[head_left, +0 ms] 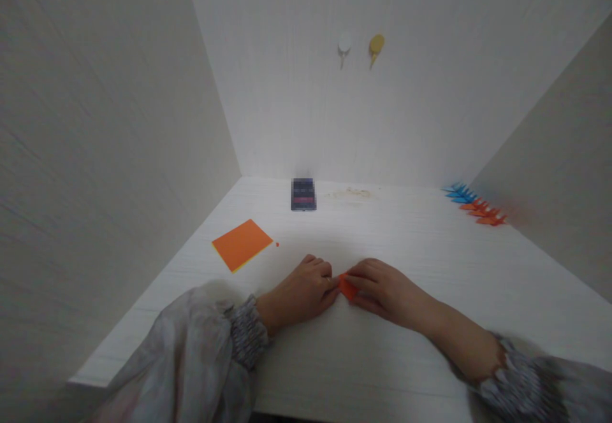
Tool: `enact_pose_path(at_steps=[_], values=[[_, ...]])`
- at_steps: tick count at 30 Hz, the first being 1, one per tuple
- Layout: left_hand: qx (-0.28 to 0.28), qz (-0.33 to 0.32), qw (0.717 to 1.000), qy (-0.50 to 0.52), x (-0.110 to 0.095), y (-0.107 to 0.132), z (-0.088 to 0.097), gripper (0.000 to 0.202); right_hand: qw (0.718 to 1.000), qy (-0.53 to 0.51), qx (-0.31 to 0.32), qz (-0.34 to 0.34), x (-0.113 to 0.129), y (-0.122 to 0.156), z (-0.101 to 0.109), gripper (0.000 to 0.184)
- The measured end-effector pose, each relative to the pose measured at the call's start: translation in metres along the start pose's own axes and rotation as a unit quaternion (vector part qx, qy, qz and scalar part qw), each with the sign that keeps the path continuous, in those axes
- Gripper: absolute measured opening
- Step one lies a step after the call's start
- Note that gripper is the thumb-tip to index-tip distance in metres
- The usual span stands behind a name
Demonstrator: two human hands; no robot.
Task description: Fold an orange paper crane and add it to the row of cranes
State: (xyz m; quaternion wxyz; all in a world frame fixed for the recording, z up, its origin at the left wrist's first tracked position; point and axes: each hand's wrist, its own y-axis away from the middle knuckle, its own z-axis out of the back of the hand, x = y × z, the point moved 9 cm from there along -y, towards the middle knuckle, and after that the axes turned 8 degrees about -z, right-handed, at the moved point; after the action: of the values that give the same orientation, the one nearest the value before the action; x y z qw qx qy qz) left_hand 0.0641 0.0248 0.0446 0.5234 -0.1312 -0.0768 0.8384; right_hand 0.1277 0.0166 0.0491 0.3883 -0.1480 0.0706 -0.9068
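Both of my hands rest on the white tabletop (382,359) near its middle. Between them lies a small folded piece of orange paper (348,287). My left hand (301,292) has its fingers curled and pinches the paper's left side. My right hand (382,289) has its fingers pressed together on the paper's right side and top. Most of the paper is hidden under the fingers.
A stack of flat orange paper squares (242,244) lies to the left, with a tiny orange scrap (277,244) beside it. A dark small box (303,194) stands at the back. Folded blue and orange paper figures (473,203) line the right back corner. Two wall hooks (361,47) hang above.
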Motion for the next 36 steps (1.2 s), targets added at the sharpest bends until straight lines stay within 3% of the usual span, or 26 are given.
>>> enact_pose_path(at_steps=[6, 11, 22, 36], values=[[-0.017, 0.006, 1.000, 0.016, 0.003, 0.001, 0.003, 0.024, 0.999, 0.012, -0.027, 0.042, 0.007, 0.002, 0.002, 0.021], [-0.007, -0.001, 0.999, 0.052, 0.003, 0.002, 0.002, 0.026, 0.999, -0.001, -0.025, 0.032, 0.004, 0.004, 0.001, 0.018], [-0.036, 0.039, 0.991, 0.126, 0.016, 0.003, -0.005, 0.022, 0.988, -0.145, -0.017, -0.054, -0.011, 0.002, 0.003, 0.015], [-0.043, 0.101, 0.975, 0.193, 0.026, 0.001, -0.008, 0.019, 0.972, -0.183, -0.046, -0.138, -0.025, -0.002, -0.005, 0.010]])
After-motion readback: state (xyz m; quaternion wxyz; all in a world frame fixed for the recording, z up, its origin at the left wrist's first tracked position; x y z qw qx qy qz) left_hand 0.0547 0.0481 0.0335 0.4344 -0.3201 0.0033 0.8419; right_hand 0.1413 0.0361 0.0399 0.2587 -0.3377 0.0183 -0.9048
